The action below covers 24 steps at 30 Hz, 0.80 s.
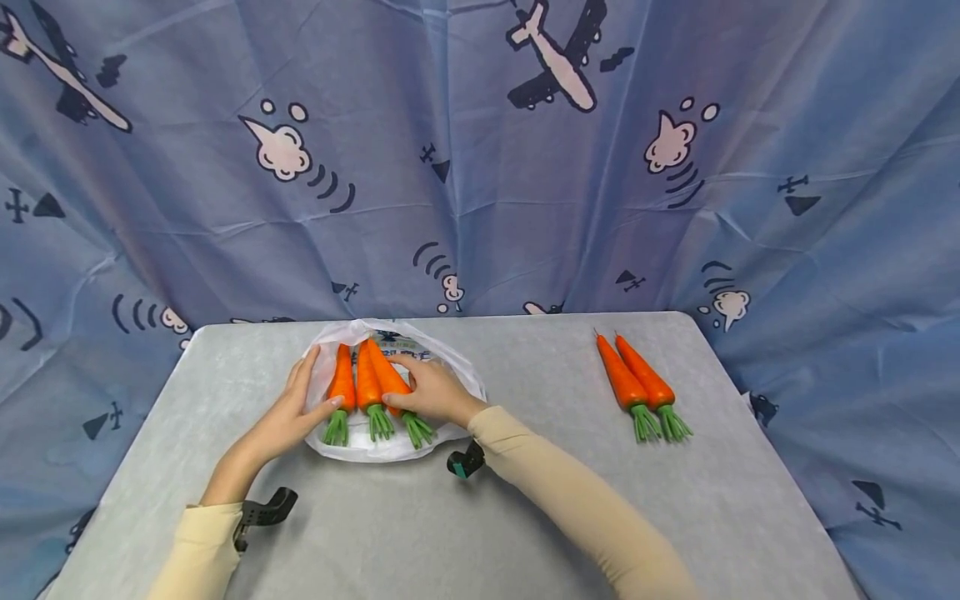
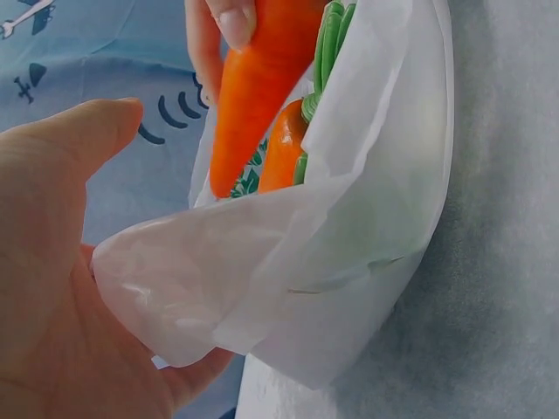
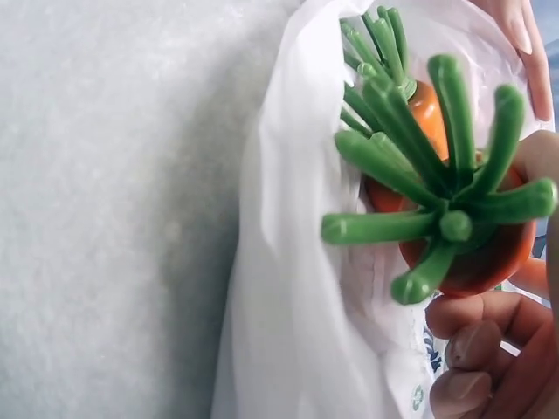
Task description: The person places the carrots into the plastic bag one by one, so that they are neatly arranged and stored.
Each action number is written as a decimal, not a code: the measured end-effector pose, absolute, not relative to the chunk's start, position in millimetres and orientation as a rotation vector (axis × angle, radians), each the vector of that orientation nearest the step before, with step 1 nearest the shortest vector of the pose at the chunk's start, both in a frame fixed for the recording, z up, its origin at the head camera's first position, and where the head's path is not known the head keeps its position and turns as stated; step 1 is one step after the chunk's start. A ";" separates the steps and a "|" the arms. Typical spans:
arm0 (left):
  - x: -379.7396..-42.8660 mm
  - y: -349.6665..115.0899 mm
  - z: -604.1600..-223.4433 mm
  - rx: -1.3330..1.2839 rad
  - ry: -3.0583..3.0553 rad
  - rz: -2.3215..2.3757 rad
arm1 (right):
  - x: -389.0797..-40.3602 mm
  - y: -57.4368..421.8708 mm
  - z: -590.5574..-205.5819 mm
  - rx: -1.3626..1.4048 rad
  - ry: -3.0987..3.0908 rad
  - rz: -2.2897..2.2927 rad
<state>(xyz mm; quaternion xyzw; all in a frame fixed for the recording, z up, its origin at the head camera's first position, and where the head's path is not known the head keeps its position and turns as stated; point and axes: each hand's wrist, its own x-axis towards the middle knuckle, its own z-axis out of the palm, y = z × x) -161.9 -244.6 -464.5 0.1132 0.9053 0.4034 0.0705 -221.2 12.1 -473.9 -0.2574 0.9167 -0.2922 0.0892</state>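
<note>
An opened white plastic bag lies on the table's left half with three orange carrots inside, their green tops toward the front. My right hand grips the rightmost carrot over the bag; its stubby green stems face the right wrist camera. The left carrot and middle carrot lie beside it. At the bag's left side is my left hand, thumb spread and fingers extended along the outside of the plastic. In the left wrist view the bag's edge partly covers those fingers.
Two more carrots, an outer one and an inner one, lie side by side on the right of the grey table. A blue curtain printed with planes hangs behind the table's far edge.
</note>
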 end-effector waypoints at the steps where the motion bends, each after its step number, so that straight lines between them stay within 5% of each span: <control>1: -162.0 -244.6 -464.7 0.342 2.723 1.214 | -221.1 11.9 -474.3 -0.753 2.725 -0.871; 24: -161.6 -243.7 -465.6 0.335 2.721 1.218 | -229.4 8.9 -487.5 -0.686 2.696 -0.892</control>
